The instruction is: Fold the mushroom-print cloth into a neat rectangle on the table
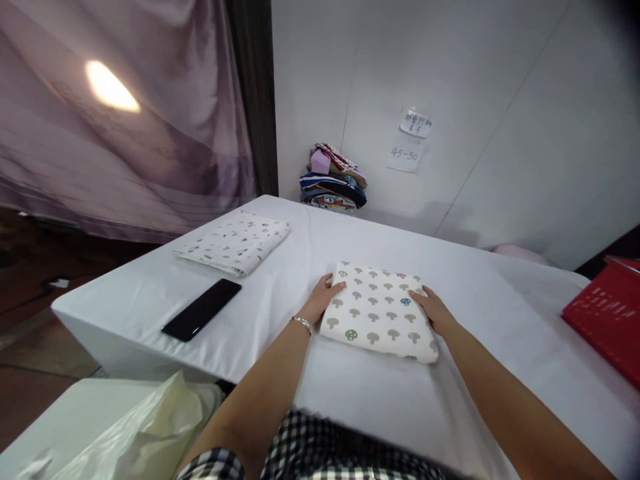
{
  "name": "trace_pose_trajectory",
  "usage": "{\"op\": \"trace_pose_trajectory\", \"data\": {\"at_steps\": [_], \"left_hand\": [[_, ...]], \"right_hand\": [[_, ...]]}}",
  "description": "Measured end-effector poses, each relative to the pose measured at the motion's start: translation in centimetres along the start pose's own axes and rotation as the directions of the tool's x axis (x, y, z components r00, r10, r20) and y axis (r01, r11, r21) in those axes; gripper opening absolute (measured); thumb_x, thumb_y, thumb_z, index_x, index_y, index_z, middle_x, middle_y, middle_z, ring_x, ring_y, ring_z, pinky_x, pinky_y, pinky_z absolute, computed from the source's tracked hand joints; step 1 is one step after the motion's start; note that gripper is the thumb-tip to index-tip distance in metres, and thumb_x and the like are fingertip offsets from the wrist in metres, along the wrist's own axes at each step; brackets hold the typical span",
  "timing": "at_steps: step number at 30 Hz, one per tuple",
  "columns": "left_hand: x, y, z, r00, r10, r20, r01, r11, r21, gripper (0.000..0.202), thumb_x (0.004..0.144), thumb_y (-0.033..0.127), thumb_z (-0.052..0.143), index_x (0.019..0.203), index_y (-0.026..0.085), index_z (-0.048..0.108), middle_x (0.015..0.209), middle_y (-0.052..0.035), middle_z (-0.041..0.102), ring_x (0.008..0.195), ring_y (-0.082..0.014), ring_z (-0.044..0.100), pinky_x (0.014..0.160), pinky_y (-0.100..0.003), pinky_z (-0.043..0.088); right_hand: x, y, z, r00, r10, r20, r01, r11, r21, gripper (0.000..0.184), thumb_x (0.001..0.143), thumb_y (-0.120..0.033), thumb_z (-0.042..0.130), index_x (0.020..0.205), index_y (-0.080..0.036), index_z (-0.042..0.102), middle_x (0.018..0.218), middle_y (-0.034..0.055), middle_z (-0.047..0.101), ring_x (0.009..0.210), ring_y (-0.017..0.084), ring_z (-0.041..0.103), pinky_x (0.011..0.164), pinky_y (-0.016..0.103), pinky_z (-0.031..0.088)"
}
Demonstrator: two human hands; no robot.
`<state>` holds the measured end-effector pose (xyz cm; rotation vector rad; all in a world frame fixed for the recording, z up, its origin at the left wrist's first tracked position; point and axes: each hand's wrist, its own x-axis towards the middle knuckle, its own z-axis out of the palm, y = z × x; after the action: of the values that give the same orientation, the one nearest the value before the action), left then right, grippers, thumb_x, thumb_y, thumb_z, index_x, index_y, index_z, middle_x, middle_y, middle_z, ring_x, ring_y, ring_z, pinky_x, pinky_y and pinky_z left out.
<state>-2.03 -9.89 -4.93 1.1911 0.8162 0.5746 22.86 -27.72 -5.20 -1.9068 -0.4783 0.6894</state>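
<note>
A folded white cloth [375, 313] with a mushroom print, mostly grey with a few green, blue and red ones, lies on the white-covered table [300, 260] in front of me. My left hand [320, 300] grips its left edge, thumb on top and the other fingers partly hidden along the side. On the opposite edge, my right hand [434, 310] holds the cloth the same way, its fingertips over the top and side. The folded bundle looks thick and roughly square. A bracelet circles my left wrist.
Left of my hands lie a black phone [203, 310] and another folded patterned cloth [237, 241]. A stack of folded fabrics [334, 180] stands by the wall at the back. A red bag-like item [607, 313] is at the right edge. Below left, a plastic bag [145, 427] rests on a pale surface.
</note>
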Motion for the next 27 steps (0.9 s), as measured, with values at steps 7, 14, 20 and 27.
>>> {"op": "trace_pose_trajectory", "data": {"at_steps": [7, 14, 20, 27], "left_hand": [[-0.1, 0.0, 0.1, 0.999, 0.04, -0.027, -0.038, 0.998, 0.043, 0.068, 0.074, 0.032, 0.069, 0.132, 0.018, 0.038, 0.122, -0.0157, 0.057, 0.089, -0.022, 0.064, 0.072, -0.032, 0.052], [-0.1, 0.0, 0.2, 0.999, 0.026, -0.026, -0.026, 0.999, 0.024, 0.063, 0.072, 0.034, 0.07, 0.127, 0.018, 0.043, 0.116, -0.0146, 0.06, 0.088, -0.0226, 0.064, 0.074, -0.033, 0.052], [0.1, -0.1, 0.2, 0.999, 0.044, -0.022, -0.044, 0.999, 0.016, 0.061, 0.071, 0.035, 0.071, 0.124, 0.018, 0.047, 0.112, -0.0133, 0.061, 0.086, -0.0224, 0.064, 0.074, -0.034, 0.052], [-0.2, 0.2, 0.3, 1.0, 0.024, -0.003, -0.024, 1.0, -0.011, 0.059, 0.072, 0.034, 0.07, 0.124, 0.018, 0.046, 0.113, -0.0141, 0.061, 0.086, -0.0221, 0.064, 0.077, -0.036, 0.051]], "right_hand": [[-0.9, 0.6, -0.1, 0.999, -0.039, -0.005, 0.037, 0.981, -0.189, 0.09, 0.072, -0.058, 0.06, 0.143, -0.018, 0.023, 0.12, 0.0168, 0.059, 0.09, 0.024, 0.065, 0.073, 0.036, 0.054], [1.1, -0.9, 0.1, 0.895, -0.446, -0.027, 0.329, 0.698, -0.636, 0.072, 0.078, -0.043, 0.055, 0.14, -0.016, 0.031, 0.141, 0.0135, 0.039, 0.129, 0.03, 0.035, 0.105, 0.044, 0.031], [3.2, -4.7, 3.9, 0.76, -0.543, 0.356, 0.608, 0.402, -0.684, 0.036, 0.086, -0.028, 0.045, 0.119, -0.018, 0.057, 0.122, 0.0097, 0.058, 0.115, 0.025, 0.048, 0.1, 0.038, 0.034], [4.1, -7.0, 7.2, 0.735, -0.472, 0.487, 0.664, 0.36, -0.655, 0.03, 0.085, -0.033, 0.051, 0.108, -0.018, 0.062, 0.107, 0.009, 0.061, 0.1, 0.023, 0.052, 0.085, 0.031, 0.038]]}}
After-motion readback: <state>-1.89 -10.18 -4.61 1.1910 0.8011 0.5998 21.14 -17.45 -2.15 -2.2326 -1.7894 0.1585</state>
